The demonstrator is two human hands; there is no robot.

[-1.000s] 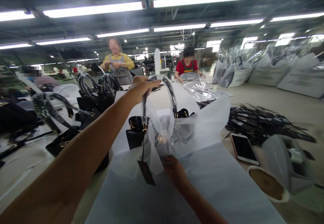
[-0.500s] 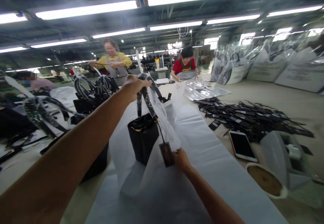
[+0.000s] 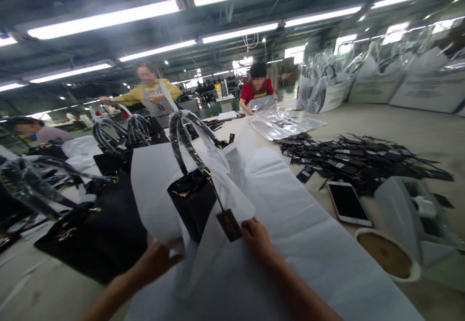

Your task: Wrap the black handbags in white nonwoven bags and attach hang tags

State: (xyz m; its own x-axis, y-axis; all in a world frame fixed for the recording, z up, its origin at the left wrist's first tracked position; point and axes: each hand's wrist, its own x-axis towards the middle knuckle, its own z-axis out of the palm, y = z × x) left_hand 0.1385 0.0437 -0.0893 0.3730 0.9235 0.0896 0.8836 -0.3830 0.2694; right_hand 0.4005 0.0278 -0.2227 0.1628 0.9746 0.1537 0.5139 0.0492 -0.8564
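Observation:
A black handbag stands in front of me, half wrapped in white tissue paper, its upright handles covered in clear film. A dark hang tag hangs by a strap from the handle ring. My right hand has its fingers closed at the tag's right edge, seemingly pinching it; the fingertips are partly hidden. Low at the bag's left side, my left hand is closed on the tissue's lower left edge, slightly blurred. Beside it stands another black handbag with film-wrapped handles.
At right lie a heap of black straps with tags, a phone, a round container and a grey dispenser. Clear plastic bags lie farther back. Two co-workers stand or sit across the table.
My left hand has let go of the bag's handles and come down to the tissue at the bag's lower left. The right hand stays at the tag. The view has shifted slightly.

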